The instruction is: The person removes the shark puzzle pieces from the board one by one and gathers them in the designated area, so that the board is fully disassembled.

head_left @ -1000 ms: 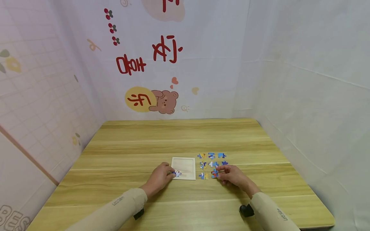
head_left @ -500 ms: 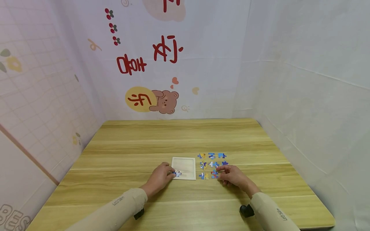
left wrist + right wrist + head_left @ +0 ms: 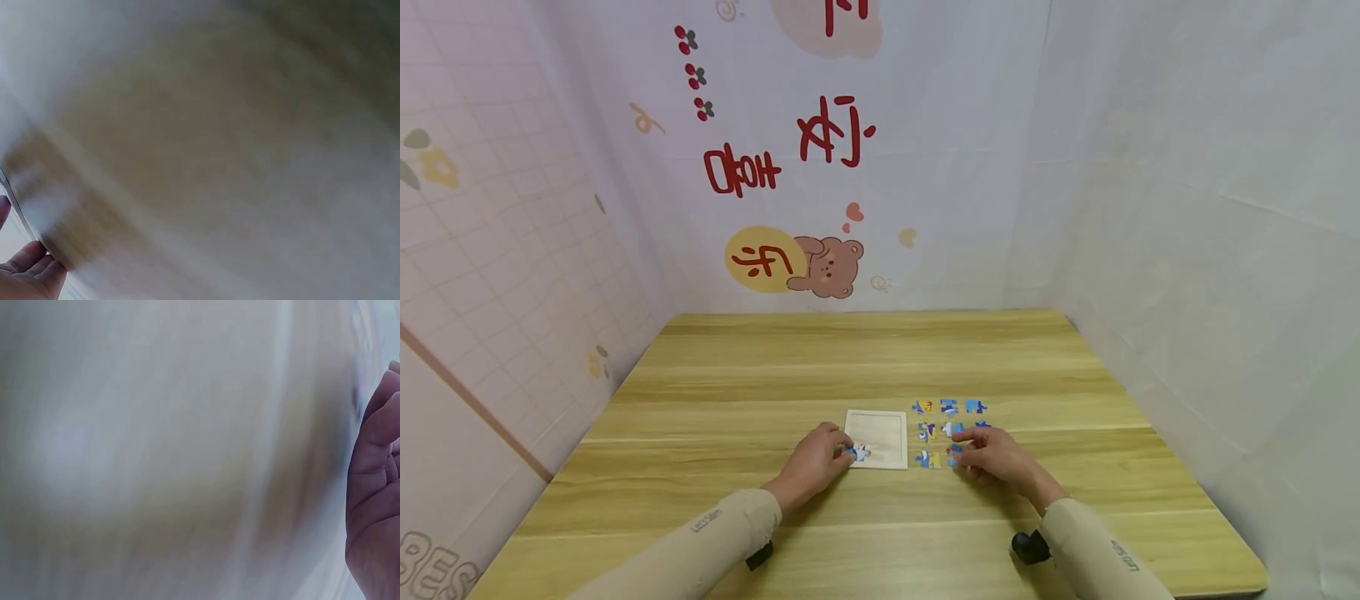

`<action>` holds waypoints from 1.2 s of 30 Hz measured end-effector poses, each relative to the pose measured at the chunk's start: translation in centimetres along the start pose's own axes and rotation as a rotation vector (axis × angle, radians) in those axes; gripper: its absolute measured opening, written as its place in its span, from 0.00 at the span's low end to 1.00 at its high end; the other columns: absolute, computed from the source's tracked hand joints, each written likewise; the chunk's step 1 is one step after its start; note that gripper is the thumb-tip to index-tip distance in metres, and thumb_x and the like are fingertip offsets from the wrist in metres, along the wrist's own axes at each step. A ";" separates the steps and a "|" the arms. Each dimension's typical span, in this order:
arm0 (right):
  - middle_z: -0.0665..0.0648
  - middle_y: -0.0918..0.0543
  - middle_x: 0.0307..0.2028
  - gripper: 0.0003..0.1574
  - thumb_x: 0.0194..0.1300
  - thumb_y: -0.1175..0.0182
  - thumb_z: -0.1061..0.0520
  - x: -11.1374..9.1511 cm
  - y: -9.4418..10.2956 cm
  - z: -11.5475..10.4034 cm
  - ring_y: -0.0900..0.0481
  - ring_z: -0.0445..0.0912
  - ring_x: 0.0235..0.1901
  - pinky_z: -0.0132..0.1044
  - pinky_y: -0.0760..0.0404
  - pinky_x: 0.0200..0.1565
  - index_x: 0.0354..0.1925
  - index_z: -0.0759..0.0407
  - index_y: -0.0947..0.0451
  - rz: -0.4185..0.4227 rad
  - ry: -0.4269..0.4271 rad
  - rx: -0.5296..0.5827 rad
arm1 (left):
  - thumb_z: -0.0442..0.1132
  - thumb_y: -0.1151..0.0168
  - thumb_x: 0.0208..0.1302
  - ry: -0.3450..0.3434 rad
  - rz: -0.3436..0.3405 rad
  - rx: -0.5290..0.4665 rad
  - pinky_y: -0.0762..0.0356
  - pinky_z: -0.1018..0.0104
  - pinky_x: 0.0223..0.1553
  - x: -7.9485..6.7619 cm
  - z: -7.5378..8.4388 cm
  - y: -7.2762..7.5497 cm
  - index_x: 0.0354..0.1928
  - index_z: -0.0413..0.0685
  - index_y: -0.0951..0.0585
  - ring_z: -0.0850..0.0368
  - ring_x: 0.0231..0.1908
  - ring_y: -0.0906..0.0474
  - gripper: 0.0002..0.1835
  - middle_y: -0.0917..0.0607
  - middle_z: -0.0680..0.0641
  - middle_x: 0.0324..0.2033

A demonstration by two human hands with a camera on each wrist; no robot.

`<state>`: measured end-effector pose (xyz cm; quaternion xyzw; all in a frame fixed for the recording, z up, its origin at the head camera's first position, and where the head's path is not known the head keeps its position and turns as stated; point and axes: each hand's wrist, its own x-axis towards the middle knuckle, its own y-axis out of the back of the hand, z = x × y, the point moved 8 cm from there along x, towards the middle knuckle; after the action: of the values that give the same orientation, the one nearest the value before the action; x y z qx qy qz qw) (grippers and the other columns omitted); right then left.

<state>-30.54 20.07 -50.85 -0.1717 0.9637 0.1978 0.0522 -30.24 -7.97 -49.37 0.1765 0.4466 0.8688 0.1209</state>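
A square pale puzzle tray [image 3: 891, 440] lies on the table in the head view. One blue-and-white puzzle piece [image 3: 861, 452] sits in its near left corner. My left hand [image 3: 811, 467] holds the tray's left edge, thumb over the rim by that piece. In the left wrist view, fingers [image 3: 30, 261] meet a thin edge. Right of the tray, my right hand [image 3: 1003, 458] hovers low with index finger and thumb apart. Its thumb tip is at a red-and-blue puzzle piece [image 3: 953, 451], partly hidden; contact is unclear. The right wrist view shows curved fingers [image 3: 378, 425], holding nothing visible.
Several blue-and-yellow puzzle pieces lie in rows right of the tray, among them a yellow-and-blue piece [image 3: 928, 459] and a blue piece [image 3: 975, 407]. The wooden table [image 3: 760, 358] meets printed cloth walls [image 3: 970, 167] at back and sides.
My right hand has shifted slightly left, covering more of the red-and-blue piece. The left hand stays at the tray's edge.
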 end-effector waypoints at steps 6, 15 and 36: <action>0.57 0.20 0.28 0.23 0.63 0.38 0.65 1.6 -3.5 -2.9 0.26 0.43 0.22 0.33 0.28 0.25 0.57 0.72 0.24 -0.021 0.056 0.052 | 0.38 0.32 0.63 -0.004 -0.004 -0.012 0.23 0.49 0.49 0.1 0.0 0.2 0.42 0.37 0.16 0.48 0.44 0.21 0.11 0.20 0.42 0.44; 0.54 0.21 0.29 0.21 0.63 0.36 0.65 4.3 -9.2 -5.7 0.24 0.43 0.23 0.33 0.24 0.25 0.54 0.69 0.21 0.017 0.025 0.043 | 0.45 0.31 0.64 -0.004 -0.076 0.026 0.34 0.40 0.61 0.4 -1.0 0.8 0.57 0.39 0.19 0.35 0.60 0.30 0.23 0.25 0.32 0.59; 0.52 0.21 0.24 0.19 0.60 0.35 0.66 6.0 -12.7 -5.0 0.27 0.40 0.19 0.30 0.28 0.22 0.51 0.67 0.18 0.002 0.012 -0.047 | 0.47 0.33 0.66 0.029 -0.202 -0.046 0.44 0.37 0.66 0.1 -2.0 0.5 0.63 0.38 0.23 0.29 0.68 0.42 0.28 0.37 0.26 0.68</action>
<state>-31.88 5.27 -51.85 -0.1729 0.9593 0.2195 0.0421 -31.22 -9.66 -49.98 0.1155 0.4439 0.8646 0.2053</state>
